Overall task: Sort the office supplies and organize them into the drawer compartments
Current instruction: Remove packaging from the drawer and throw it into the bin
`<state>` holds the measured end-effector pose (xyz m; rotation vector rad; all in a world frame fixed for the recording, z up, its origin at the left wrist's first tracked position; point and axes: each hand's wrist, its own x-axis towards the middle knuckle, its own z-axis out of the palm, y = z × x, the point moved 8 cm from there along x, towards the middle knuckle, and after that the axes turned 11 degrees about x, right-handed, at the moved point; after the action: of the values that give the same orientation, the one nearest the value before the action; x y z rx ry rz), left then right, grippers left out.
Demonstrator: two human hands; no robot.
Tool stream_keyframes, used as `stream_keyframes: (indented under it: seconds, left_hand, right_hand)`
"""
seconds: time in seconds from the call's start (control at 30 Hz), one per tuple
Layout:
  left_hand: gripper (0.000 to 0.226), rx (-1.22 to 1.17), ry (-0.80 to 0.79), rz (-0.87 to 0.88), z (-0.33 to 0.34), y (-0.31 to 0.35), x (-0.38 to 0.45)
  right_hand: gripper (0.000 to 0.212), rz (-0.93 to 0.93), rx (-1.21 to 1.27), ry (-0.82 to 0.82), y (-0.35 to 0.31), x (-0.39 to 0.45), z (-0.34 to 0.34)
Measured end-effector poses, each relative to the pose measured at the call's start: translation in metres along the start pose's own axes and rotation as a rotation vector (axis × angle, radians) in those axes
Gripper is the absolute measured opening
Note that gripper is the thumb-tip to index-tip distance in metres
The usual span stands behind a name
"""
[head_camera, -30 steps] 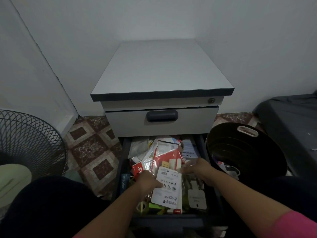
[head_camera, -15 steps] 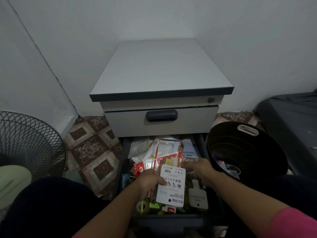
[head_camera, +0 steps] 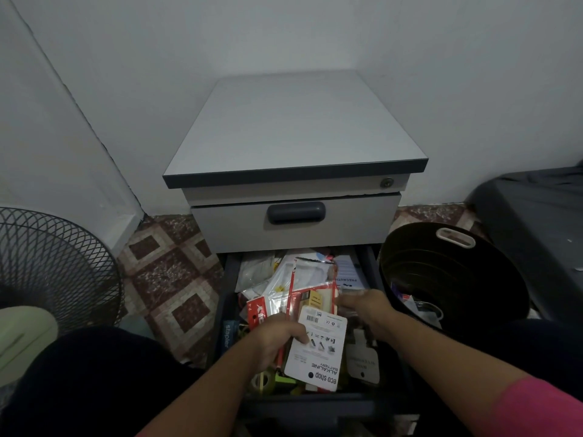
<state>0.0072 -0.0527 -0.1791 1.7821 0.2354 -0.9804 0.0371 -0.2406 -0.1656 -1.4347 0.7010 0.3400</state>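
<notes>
Nearest to me, my left hand [head_camera: 277, 339] pinches the white battery pack card [head_camera: 317, 350] by its left edge, thumb on its printed face, holding it tilted over the front of the open drawer [head_camera: 228, 298]. My right hand [head_camera: 367, 309] reaches in just beyond it, its fingertips blurred against a clear plastic sleeve; I cannot tell whether they grip it or only touch it. Under the card I see a roll of clear tape [head_camera: 263, 381] at the drawer's front and a white tag [head_camera: 362, 365] to its right. Farther in lies a red-edged clear packet [head_camera: 312, 287] atop loose papers. Right of the drawer stands a black bucket [head_camera: 454, 272]. Beyond, the grey cabinet [head_camera: 293, 127] has its upper drawer closed.
</notes>
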Motion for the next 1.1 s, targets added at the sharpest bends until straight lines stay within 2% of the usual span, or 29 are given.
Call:
stream_keyframes:
  seconds: [0.17, 0.33, 0.47, 0.57, 0.7, 0.83, 0.97, 1.1]
  left_hand:
    - [0.023, -0.104, 0.077, 0.013, -0.008, 0.006, -0.003]
    - [0.015, -0.184, 0.124, 0.009, -0.011, 0.012, -0.011]
    - [0.017, -0.289, 0.048, 0.023, 0.000, 0.025, -0.018]
    - [0.027, -0.331, -0.038, 0.057, 0.015, 0.046, -0.022]
    - [0.022, -0.311, -0.076, 0.070, 0.042, 0.082, -0.018]
    - [0.014, -0.292, -0.087, 0.035, 0.073, 0.114, 0.010]
    - [0.023, -0.198, -0.088, 0.005, 0.110, 0.137, 0.041]
    - [0.029, -0.159, -0.050, -0.007, 0.138, 0.150, 0.061]
  right_hand:
    - [0.020, -0.019, 0.082, 0.070, -0.017, -0.003, -0.008]
    - [0.012, -0.096, 0.164, 0.151, -0.046, -0.002, -0.029]
    - [0.013, -0.120, 0.254, 0.191, -0.072, -0.015, -0.054]
    - [0.008, -0.181, 0.256, 0.225, -0.099, -0.021, -0.084]
    - [0.005, -0.232, 0.287, 0.336, -0.126, -0.023, -0.140]
    - [0.018, -0.281, 0.279, 0.430, -0.136, -0.028, -0.191]
    - [0.022, -0.178, 0.261, 0.471, -0.119, -0.009, -0.219]
    - [0.023, -0.173, 0.071, 0.554, -0.120, 0.015, -0.234]
